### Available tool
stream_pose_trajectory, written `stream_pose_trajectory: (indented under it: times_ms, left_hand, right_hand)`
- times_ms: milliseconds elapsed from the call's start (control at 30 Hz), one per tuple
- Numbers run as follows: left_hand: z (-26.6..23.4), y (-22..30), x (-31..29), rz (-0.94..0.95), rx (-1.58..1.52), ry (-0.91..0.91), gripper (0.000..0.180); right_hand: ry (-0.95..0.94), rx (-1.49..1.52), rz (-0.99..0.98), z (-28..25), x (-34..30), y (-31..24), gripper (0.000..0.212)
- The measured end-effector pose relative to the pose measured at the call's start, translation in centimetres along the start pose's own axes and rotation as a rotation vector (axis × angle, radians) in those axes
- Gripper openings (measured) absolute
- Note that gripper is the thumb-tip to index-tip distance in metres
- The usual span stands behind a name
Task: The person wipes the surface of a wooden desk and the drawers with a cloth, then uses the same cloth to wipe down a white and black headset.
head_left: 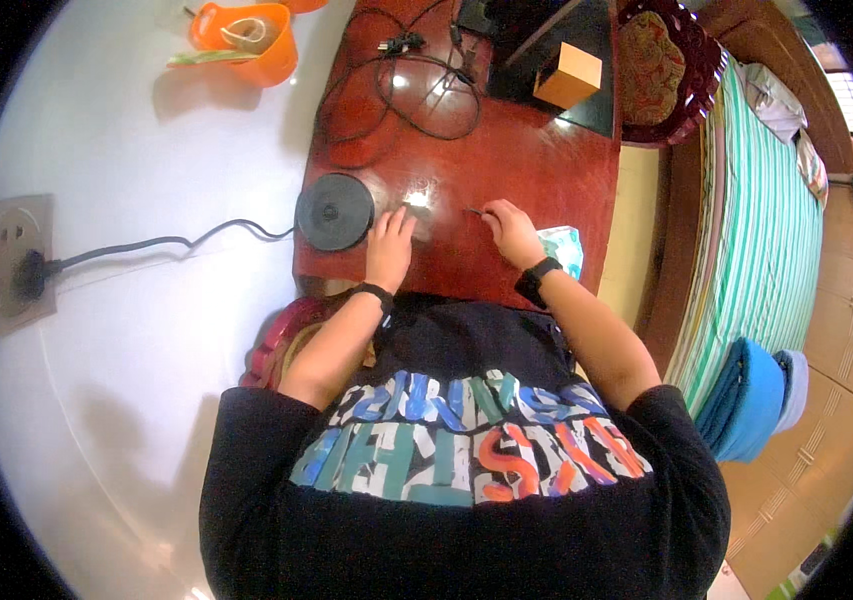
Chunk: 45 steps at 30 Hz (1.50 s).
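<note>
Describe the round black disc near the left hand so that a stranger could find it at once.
Start at the red-brown table. At its left edge, beside the left hand, lies the disc. It alone is flat, round and black, with a cord running to a socket.

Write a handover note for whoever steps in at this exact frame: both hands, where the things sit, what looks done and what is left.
Left hand: flat on the red-brown desk, beside the round black base; nothing in its grip.
Right hand: pinching a thin dark tool, tip pointing left; its kind is too small to tell.
Nearby: tangled black cable at the back, small orange box, crumpled teal wrapper by the right wrist.
Done or left: cannot be judged from this view.
</note>
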<state>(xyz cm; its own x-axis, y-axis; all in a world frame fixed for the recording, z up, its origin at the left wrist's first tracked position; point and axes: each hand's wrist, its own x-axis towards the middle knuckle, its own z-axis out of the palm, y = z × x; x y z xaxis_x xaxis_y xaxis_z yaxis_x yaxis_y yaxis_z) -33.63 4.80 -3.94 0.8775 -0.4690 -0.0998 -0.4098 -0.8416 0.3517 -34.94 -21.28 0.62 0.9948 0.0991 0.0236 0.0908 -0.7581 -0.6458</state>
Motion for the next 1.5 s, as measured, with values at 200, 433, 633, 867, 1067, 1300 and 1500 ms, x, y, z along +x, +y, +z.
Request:
stream_pose_trajectory:
  times_ms: [200,433,633,867,1067,1300,1500]
  left_hand:
    - [-5.4,1.0,3.8,-0.403,-1.257,0.006,0.030]
    - [-22.1,7.4,3.3,-0.184,-2.187,0.044,0.028]
    - [-27.2,8.9,2.4,-0.037,-1.886,0.117,0.031]
    - [-31.3,12.5,0.0,0.077,-1.950,0.194,0.037]
    - [-31.4,12.6,0.4,0.067,-2.036,0.215,0.036]
    - [-33.1,13.1,0.4,0.057,-2.105,0.060,0.040]
    - [-31.4,14.8,1.2,0.102,-1.728,0.068,0.034]
  right_hand:
    - [-0.271,1.253,0.499,-4.3,4.2,-9.3,0.020]
    - [-0.050,0.807,0.201,-11.2,6.8,-17.8,0.018]
    - [0.097,0.738,0.046,-16.0,6.5,-21.5,0.016]
    - [0.104,1.470,0.018,-21.5,5.8,-22.0,0.014]
    - [0.043,1.022,-0.037,-20.4,4.4,-23.7,0.013]
    - [-0.024,0.892,0.018,-21.5,3.8,-23.7,0.013]
    - [0.177,0.908,0.161,-21.7,2.2,-22.7,0.015]
